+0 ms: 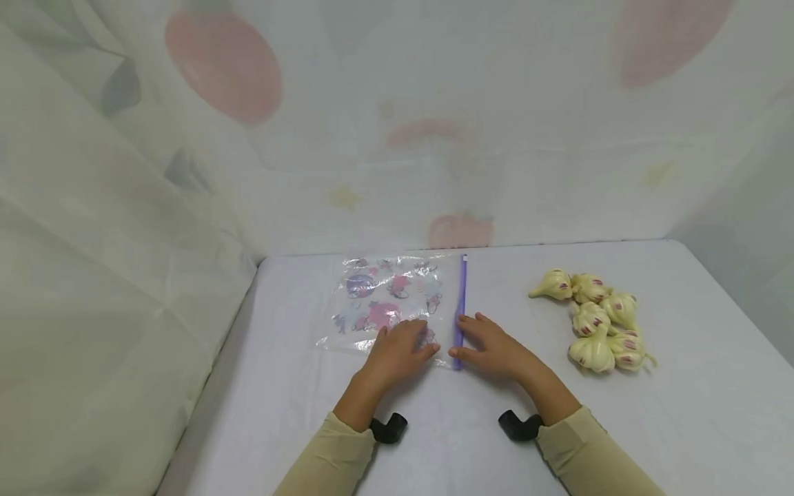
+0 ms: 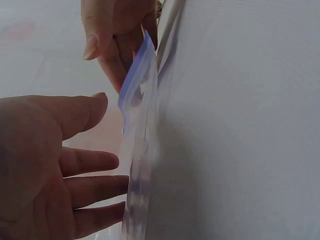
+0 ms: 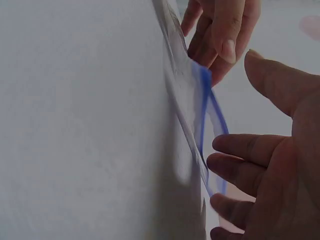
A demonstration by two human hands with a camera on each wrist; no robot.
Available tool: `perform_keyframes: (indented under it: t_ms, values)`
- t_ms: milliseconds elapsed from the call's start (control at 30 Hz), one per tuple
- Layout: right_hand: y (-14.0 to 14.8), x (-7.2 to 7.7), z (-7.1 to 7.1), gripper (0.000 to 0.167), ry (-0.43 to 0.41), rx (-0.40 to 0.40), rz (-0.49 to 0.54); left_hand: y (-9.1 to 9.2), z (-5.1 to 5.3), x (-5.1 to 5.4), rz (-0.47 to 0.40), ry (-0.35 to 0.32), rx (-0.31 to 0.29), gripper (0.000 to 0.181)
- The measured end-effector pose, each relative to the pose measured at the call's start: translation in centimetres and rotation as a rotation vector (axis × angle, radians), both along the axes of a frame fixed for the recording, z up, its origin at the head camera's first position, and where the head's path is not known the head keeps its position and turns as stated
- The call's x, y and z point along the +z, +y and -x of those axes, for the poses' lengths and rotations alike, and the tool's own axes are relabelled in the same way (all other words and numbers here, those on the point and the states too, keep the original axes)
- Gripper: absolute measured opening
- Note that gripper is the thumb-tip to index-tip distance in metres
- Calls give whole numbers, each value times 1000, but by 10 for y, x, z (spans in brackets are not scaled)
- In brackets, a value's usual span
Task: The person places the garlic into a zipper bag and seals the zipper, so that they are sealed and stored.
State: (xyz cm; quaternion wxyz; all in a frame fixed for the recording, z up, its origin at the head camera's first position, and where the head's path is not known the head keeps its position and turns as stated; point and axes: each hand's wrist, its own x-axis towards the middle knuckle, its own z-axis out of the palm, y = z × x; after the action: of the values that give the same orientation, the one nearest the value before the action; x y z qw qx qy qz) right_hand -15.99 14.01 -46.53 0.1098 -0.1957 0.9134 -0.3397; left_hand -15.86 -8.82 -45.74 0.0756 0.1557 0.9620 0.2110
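A clear zip-top bag [image 1: 398,285] with pink and purple prints lies flat on the table, its purple zip edge [image 1: 462,282] on the right. My left hand [image 1: 399,354] is over the bag's near part, the fingertips touching its surface or very close to it. In the left wrist view that hand [image 2: 55,160] has its thumb spread from extended fingers. My right hand [image 1: 496,349] is at the zip edge, fingertips against it. The right wrist view shows this hand [image 3: 280,150] with thumb apart from slightly bent fingers and the zip edge lifted a little off the cloth.
Several garlic bulbs [image 1: 592,320] lie clustered on the right of the white-covered table [image 1: 701,413]. A printed curtain [image 1: 347,124] stands behind, another hanging [image 1: 93,275] at the left. Each wrist carries a black camera mount, one [image 1: 389,428] left, one [image 1: 520,426] right.
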Motion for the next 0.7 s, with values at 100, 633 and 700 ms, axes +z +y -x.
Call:
perform_keyframes:
  t_ms: [100, 633, 700]
  values:
    - [-3, 1, -2, 72, -31, 21, 49, 0, 0, 0, -11, 74, 0, 51]
    - [-19, 3, -14, 44, -13, 303, 85, 9, -3, -3, -108, 82, 59, 33]
    - [-18, 3, -14, 41, -22, 313, 86, 10, -5, -3, -100, 78, 60, 25]
